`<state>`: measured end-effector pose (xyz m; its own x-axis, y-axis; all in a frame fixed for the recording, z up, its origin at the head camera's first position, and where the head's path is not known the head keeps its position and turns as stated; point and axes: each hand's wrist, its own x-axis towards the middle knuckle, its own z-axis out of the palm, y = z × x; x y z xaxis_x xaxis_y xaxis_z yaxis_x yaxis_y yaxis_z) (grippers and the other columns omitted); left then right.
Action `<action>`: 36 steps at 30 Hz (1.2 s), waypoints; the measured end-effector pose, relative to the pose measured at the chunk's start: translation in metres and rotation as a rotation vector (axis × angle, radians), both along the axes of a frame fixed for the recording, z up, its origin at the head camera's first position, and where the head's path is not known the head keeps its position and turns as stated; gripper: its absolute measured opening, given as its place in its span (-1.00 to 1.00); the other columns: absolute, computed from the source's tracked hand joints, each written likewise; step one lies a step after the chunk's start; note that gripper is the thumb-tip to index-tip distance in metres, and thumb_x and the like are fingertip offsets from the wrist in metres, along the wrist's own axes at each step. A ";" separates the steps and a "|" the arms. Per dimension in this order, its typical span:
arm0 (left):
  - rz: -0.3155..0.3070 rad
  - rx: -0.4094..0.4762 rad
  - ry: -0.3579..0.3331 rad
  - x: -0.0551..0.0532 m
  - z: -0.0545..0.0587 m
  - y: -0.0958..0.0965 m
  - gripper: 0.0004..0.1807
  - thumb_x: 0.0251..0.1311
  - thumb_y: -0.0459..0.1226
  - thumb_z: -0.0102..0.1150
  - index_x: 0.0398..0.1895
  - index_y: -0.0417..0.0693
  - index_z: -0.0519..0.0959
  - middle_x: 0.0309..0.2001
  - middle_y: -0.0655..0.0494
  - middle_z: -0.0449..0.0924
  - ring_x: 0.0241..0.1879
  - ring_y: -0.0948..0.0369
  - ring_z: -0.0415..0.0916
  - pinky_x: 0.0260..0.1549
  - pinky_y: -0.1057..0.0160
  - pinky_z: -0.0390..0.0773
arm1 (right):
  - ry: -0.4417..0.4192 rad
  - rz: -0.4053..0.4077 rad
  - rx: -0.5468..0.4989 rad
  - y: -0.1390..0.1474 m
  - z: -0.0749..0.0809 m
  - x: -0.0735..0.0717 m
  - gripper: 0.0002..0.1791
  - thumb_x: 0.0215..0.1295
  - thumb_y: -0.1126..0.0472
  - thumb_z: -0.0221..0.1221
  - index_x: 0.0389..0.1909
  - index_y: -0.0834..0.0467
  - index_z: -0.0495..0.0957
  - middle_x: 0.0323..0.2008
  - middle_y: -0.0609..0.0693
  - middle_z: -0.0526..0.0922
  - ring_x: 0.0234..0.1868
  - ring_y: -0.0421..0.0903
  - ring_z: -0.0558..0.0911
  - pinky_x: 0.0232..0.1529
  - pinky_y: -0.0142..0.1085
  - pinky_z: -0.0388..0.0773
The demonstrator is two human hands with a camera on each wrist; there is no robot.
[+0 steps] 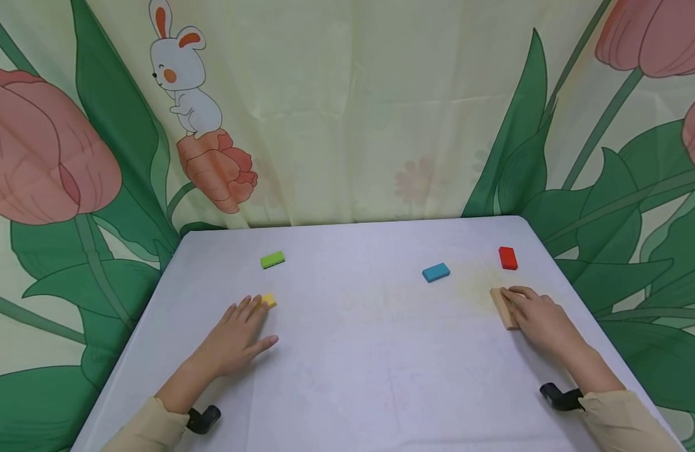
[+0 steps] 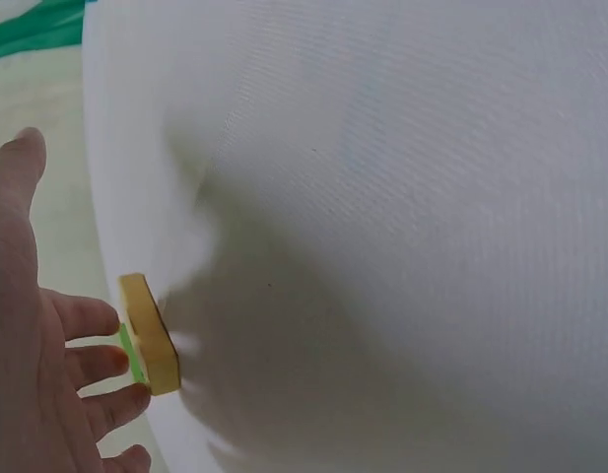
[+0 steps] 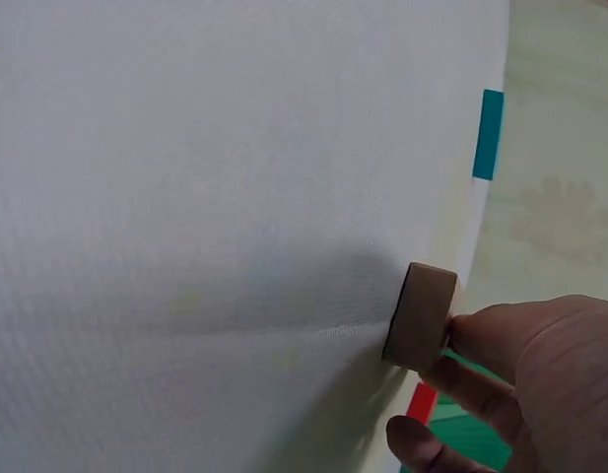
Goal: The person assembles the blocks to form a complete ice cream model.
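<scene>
My left hand [image 1: 231,345], fingers straight and thumb spread wide, reaches to a yellow block [image 1: 270,301]. Fingertips lie at the upper side of that yellow block [image 2: 150,335] in the left wrist view. On the right of the table, my right hand [image 1: 545,323] holds a plain wooden block [image 1: 502,309] with bent fingers. Thumb and forefinger meet one side and the end of this wooden block [image 3: 422,317] in the right wrist view, while another finger extends past it.
A green block [image 1: 272,260] lies beyond the yellow one. Farther right are a blue block [image 1: 436,272] and a red block [image 1: 508,258], both beyond the wooden one. White cloth covers the table [image 1: 375,370]; a printed curtain [image 1: 353,113] hangs behind its far edge.
</scene>
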<state>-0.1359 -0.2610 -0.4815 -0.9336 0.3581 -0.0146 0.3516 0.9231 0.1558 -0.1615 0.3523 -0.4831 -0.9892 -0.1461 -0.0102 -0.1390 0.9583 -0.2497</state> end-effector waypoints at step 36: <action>0.022 0.008 0.011 0.003 -0.006 -0.004 -0.13 0.42 0.23 0.07 0.46 -0.32 0.36 0.48 -0.30 0.30 0.47 -0.19 0.30 0.46 -0.38 0.18 | 0.077 0.026 -0.060 -0.052 -0.012 0.014 -0.43 0.39 0.06 0.27 0.34 0.26 0.54 0.15 0.32 0.64 0.21 0.40 0.53 0.22 0.43 0.25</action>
